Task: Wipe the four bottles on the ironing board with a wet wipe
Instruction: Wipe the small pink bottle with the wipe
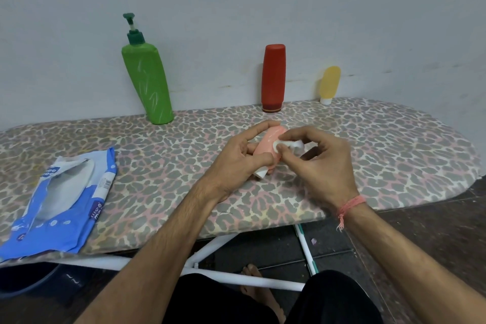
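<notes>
My left hand (240, 156) grips a small pink bottle (269, 142) with a white cap, held tilted just above the ironing board (381, 144). My right hand (319, 158) pinches a crumpled white wet wipe (288, 144) against the bottle's side. Along the wall at the back stand a tall green pump bottle (148, 81), leaning, a red bottle (273, 77) on its cap, and a small yellow bottle (330, 84) on its white cap.
An opened blue wet-wipe pack (60, 200) lies at the board's front left. The board's rounded end is at the right. White board legs (210, 247), a dark tiled floor and a bare foot show below the front edge.
</notes>
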